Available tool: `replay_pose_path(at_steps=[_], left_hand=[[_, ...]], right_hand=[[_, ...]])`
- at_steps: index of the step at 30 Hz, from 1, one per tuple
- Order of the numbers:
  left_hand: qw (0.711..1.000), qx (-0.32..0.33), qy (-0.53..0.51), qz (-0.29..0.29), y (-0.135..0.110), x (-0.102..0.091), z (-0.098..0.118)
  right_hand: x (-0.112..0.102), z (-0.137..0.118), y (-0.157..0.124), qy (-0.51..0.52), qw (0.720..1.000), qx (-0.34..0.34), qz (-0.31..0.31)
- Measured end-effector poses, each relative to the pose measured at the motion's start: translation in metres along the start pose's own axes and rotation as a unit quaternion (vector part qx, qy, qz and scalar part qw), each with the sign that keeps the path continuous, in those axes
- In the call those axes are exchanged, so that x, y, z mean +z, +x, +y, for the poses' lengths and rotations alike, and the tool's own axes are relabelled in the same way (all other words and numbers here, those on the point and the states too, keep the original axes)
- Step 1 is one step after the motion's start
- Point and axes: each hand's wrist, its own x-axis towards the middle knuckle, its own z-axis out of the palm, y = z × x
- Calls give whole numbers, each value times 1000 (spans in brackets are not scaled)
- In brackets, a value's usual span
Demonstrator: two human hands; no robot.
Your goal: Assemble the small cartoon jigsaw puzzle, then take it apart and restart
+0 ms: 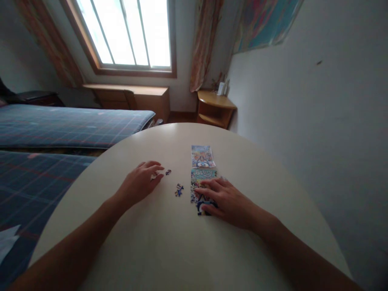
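Note:
A partly assembled jigsaw puzzle (197, 184) lies on the round white table (169, 242), and my right hand (222, 200) rests over its right side with fingers spread, hiding part of it. Just beyond the puzzle is a small picture sheet (202, 157) with a similar design. My left hand (142, 178) is left of the puzzle, its fingers curved and apart, with some puzzle pieces (154, 176) visible beside the fingers. One loose puzzle piece (168, 172) sits off its fingertips. Between the hands lies a small cluster of puzzle pieces (179, 190).
Left of the table are beds with plaid mattresses (69, 125). A wooden desk (151, 91) stands under the window, and a corner shelf (215, 99) is beyond the table's far edge. A white wall (318, 121) runs along the right.

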Motion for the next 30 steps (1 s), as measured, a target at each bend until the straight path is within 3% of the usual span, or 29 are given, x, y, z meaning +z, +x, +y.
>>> replay_pose_path(at_steps=[2, 5, 11, 22, 30], left_hand=[[1000, -19, -24, 2, 2, -2, -9], [998, -23, -51, -3, 3, -2, -6], [984, 118, -106, -77, -3, 3, 25], [976, 163, -76, -123, -8, 3, 42], [972, 201, -16, -117, -11, 1, 69]], right_hand=[[2, 2, 0, -2, 1000, -1, 8], [4, 4, 1, -3, 1000, -6, 17], [3, 7, 2, 0, 1000, -13, 8], [1, 5, 2, 7, 1000, -13, 5], [5, 5, 2, 3, 1000, -7, 14]])
